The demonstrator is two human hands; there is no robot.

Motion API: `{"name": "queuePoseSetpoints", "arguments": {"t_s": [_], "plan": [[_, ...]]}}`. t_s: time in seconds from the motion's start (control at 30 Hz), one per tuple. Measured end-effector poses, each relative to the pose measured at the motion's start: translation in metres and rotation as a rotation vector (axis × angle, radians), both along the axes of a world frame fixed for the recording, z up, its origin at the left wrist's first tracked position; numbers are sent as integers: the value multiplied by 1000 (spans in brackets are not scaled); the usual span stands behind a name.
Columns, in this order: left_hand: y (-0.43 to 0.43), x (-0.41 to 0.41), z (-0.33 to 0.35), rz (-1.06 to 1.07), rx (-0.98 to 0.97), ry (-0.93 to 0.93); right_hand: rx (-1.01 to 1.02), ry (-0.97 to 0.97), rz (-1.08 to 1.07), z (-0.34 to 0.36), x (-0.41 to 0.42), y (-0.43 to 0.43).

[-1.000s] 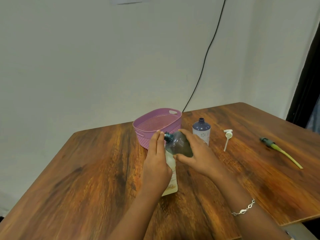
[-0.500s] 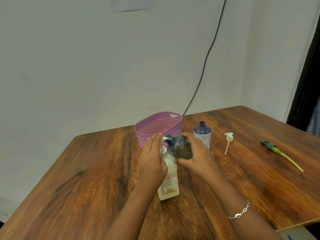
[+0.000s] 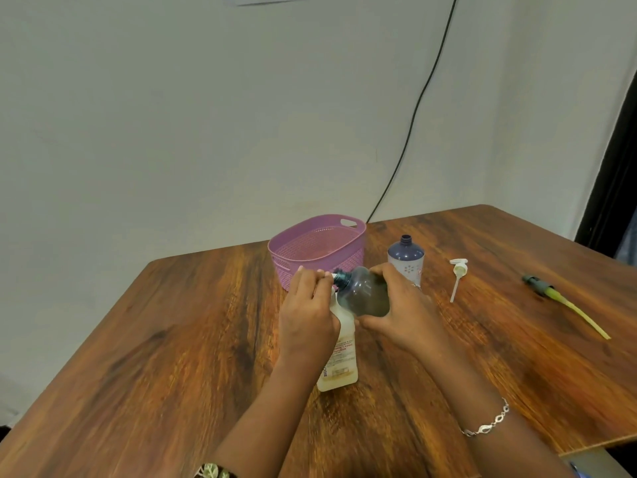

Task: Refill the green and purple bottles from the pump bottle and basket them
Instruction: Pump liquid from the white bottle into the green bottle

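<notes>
Green bottle (image 3: 365, 300), gripped by right fingers (image 3: 383, 271), is held to the pump bottle (image 3: 339, 362) (clasped by left fingers (image 3: 306, 278)); purple bottle (image 3: 406, 258) and basketing remain undone.

Only thing I can make out is on the pump bottle (image 3: 339, 367): its label has vertical letters starting "BIOC", plus red print, maybe "CHG". The rest is mush.

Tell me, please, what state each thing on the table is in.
pump bottle: upright, left hand gripping its top.
green bottle: uncapped, tipped sideways, held by right hand, mouth at the pump bottle's nozzle.
purple bottle: upright, uncapped.
basket: upright, nothing seen inside.
white pump: lying loose.
green pump: lying loose.
</notes>
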State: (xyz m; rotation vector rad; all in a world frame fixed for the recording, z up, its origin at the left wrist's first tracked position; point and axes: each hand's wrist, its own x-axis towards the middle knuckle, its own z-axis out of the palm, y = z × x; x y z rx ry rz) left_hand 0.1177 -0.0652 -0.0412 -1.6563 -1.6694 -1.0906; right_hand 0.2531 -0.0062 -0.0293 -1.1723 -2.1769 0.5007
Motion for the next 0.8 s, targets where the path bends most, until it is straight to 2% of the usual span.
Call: {"name": "queuePoseSetpoints", "arguments": {"t_s": [0.17, 0.3, 0.43, 0.63, 0.8], "plan": [[1, -2, 15, -28, 19, -15, 19, 39, 6, 10, 0, 4], [7, -4, 13, -16, 118, -8, 47, -29, 8, 11, 0, 8], [5, 1, 3, 10, 103, -12, 21, -69, 13, 4, 0, 6], [12, -6, 23, 20, 70, 8, 28, 20, 21, 13, 0, 7], [15, -4, 12, 21, 142, -46, 44, -55, 45, 12, 1, 11]]}}
